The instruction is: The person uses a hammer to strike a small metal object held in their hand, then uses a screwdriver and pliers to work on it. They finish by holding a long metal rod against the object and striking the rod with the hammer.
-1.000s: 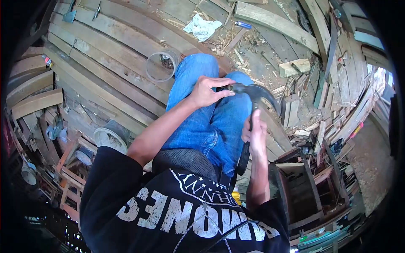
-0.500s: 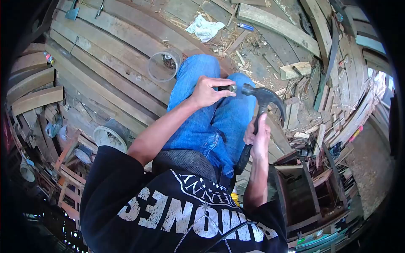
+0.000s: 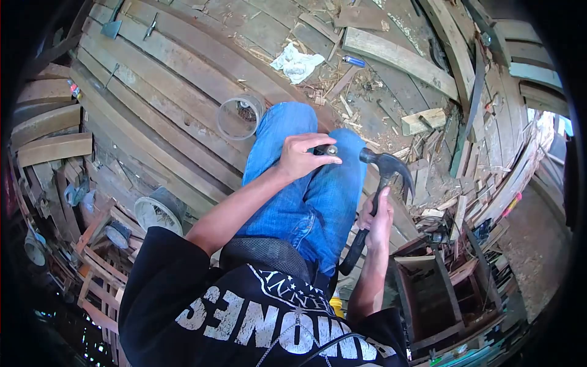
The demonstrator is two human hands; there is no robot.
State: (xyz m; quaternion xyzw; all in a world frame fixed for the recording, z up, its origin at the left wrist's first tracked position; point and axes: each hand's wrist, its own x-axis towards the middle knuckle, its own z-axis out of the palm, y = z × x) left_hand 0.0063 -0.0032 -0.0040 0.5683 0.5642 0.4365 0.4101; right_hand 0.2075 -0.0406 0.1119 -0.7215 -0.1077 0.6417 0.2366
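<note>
Over my thighs, my left hand point(image 3: 302, 156) pinches a small dark piece with a shiny round metal end point(image 3: 332, 150) between thumb and fingers. What kind of piece it is, I cannot make out. A claw hammer point(image 3: 386, 165) with a black handle is gripped in my right hand point(image 3: 376, 220), wrapped around the shaft below the head. The hammer's striking face points left toward the small piece, with a gap between them. Both are above my jeans near the right knee.
A clear plastic container point(image 3: 238, 119) stands on planks beside my left knee. Farther out lie a white cloth point(image 3: 296, 63), a blue cylindrical item point(image 3: 353, 61) and wood scraps. A bucket point(image 3: 159, 211) is by my left elbow; a wooden frame point(image 3: 428, 290) lies right of me.
The hammer head has drawn back to the right, widening its gap from the small piece. The whole view has shifted a little, so hands and knees sit lower.
</note>
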